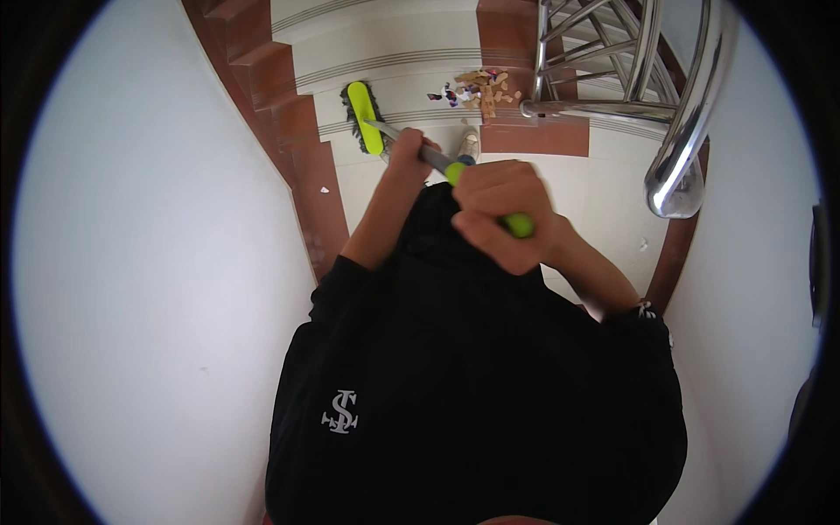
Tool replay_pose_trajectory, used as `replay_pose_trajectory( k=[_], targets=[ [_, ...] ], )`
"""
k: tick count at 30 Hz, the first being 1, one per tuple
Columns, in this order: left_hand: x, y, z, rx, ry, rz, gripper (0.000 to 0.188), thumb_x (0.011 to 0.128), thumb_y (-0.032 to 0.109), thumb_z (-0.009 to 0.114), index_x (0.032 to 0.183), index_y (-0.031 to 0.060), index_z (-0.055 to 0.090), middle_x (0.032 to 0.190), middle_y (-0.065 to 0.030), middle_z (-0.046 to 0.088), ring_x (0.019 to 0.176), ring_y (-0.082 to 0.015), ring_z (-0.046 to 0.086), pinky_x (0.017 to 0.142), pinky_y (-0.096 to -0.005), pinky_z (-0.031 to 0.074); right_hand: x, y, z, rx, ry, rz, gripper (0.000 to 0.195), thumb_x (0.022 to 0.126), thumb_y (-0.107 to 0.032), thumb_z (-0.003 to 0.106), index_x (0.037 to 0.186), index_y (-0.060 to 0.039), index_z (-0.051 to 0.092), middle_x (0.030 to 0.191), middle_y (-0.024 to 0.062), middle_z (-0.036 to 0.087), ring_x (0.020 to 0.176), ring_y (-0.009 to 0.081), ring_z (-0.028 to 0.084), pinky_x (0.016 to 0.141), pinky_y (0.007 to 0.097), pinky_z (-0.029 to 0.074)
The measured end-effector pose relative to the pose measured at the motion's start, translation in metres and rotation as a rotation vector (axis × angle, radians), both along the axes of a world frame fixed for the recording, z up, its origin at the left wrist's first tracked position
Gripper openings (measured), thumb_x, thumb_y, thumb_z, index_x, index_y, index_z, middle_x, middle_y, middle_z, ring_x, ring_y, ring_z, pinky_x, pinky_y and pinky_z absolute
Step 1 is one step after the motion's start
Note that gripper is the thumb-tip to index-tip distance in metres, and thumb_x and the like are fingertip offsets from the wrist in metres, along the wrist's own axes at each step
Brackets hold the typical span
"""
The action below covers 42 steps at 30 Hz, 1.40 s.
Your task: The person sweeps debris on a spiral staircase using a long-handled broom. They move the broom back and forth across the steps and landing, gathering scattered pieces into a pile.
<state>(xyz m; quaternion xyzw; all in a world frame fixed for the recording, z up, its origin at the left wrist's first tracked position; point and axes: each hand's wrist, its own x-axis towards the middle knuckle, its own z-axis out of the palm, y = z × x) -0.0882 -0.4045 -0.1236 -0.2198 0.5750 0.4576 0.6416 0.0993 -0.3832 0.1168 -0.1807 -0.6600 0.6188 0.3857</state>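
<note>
A broom [362, 108] with a lime-green head and dark bristles rests on a pale stair tread at the left, by the toe of one shoe. Its grey handle slants down to the right towards my body. My left hand [413, 152] grips the middle of the handle. Near the green top end, my right hand [508, 210] is closed around the grip. Torn brown cardboard pieces [487, 88] and some dark, printed scraps [448, 96] lie in a loose pile to the right of the broom head, apart from it.
Steps [380, 69] with grooved edges and red-brown borders rise ahead. A shiny metal railing [679, 151] stands at the right. White walls [151, 262] flank both sides. Small white scraps lie on the left border [325, 189] and on the right of the landing [644, 244].
</note>
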Motion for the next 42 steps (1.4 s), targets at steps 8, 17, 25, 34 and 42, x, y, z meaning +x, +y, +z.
replay_pose_trajectory(
  k=[8,17,25,34,42],
  targets=[
    [0.109,0.008,0.01,0.028,-0.103,-0.047,0.009,0.084,0.005,0.057,0.088,0.0024,0.049,0.079,-0.0097,0.051,0.062,-0.0188,0.052,0.051,-0.0336,0.047,0.068,-0.018,0.004,-0.039,0.082,-0.3,0.034,0.085,-0.008,0.053,0.054,-0.0027,0.04,0.048,0.0052,0.041,0.043,0.0177,0.041,0.046,0.0307,0.035],
    [0.092,0.01,-0.004,-0.053,0.052,-0.114,0.018,0.085,0.004,0.053,0.102,-0.0007,0.053,0.089,-0.0123,0.058,0.07,-0.022,0.059,0.055,-0.0368,0.052,0.05,-0.041,-0.054,-0.046,0.235,-0.608,0.035,0.094,-0.012,0.037,0.059,-0.0102,0.033,0.048,0.0041,0.036,0.041,0.0141,0.034,0.046,0.0316,0.038],
    [0.013,0.012,-0.01,-0.181,0.126,-0.156,0.028,0.082,0.009,0.057,0.105,-0.0049,0.05,0.106,-0.0203,0.056,0.083,-0.0307,0.062,0.062,-0.0445,0.054,-0.03,-0.046,-0.076,-0.043,0.265,-0.753,0.034,0.093,-0.008,0.033,0.06,-0.0111,0.029,0.047,0.003,0.031,0.04,0.0134,0.028,0.045,0.0323,0.034],
    [-0.073,-0.019,-0.05,-0.278,0.13,-0.085,0.025,0.082,0.009,0.058,0.102,-0.0049,0.052,0.093,-0.0204,0.061,0.082,-0.0318,0.063,0.062,-0.0447,0.053,-0.11,-0.076,-0.104,-0.214,0.381,-0.852,0.032,0.085,-0.001,0.034,0.054,-0.0092,0.03,0.046,0.0054,0.032,0.04,0.0155,0.028,0.042,0.0322,0.034],
    [-0.219,-0.047,-0.124,-0.139,0.227,0.079,0.022,0.084,0.01,0.052,0.102,-0.0025,0.052,0.087,-0.0197,0.056,0.076,-0.0339,0.059,0.064,-0.0476,0.054,-0.214,-0.087,-0.166,-0.363,0.323,-0.533,0.033,0.09,-0.006,0.039,0.058,-0.0051,0.035,0.057,0.0074,0.044,0.051,0.0156,0.039,0.051,0.0289,0.035]
  ],
)
